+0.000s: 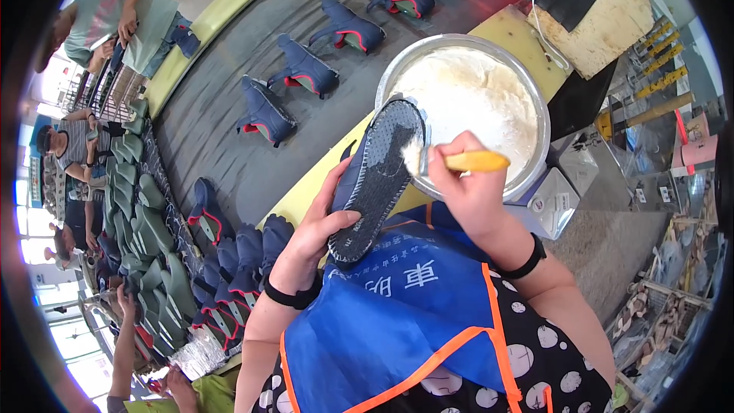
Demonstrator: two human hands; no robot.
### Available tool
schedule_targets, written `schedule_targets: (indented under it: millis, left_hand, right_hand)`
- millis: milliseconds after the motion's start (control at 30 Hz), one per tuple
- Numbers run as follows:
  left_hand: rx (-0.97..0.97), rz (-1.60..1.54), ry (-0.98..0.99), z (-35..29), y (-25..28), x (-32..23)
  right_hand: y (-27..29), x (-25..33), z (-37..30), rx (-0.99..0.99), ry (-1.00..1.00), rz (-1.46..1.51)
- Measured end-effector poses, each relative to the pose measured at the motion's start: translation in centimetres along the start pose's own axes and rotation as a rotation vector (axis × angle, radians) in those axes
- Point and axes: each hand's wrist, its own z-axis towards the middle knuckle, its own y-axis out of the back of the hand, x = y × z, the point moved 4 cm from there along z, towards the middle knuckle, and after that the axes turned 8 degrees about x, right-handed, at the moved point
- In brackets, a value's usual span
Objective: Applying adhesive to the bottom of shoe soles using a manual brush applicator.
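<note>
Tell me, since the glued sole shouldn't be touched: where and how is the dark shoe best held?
Grip the dark shoe by its upper near the heel, coming from the left side, as the left hand does. The sole faces up, tilted, with the brush in the right hand at the toe, so the heel end stays clear.

Both forearms are raised from the lower edge, each wrist ringed by a black band. The left hand (321,222) is curled, thumb on top, fingers apparently wrapped beneath, though hidden. The right hand (466,183) is closed in a fist-like grip, knuckles upward.
</note>
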Motion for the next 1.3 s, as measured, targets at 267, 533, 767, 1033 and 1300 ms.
schedule_targets:
  millis: [267,533,767,1033,1300]
  left_hand:
    - [-0.015,0.223,-0.114,0.0,0.6,0.3]
    - [0.143,0.47,-0.156,-0.7,0.8,-0.1]
    - [0.296,-0.186,0.137,-1.7,0.7,1.4]
    - [0.244,-0.334,0.19,-2.2,1.1,1.1]
    - [0.254,-0.245,0.109,-2.8,1.6,0.9]
  right_hand:
    - [-0.3,1.0,0.3,0.057,0.037,-0.166]
    - [2.2,0.5,4.6,0.056,0.272,-0.298]
    - [1.5,1.5,5.6,0.299,0.52,-0.103]
    - [1.8,4.6,5.5,0.542,0.544,-0.004]
    - [4.3,0.8,5.7,0.42,0.268,-0.136]
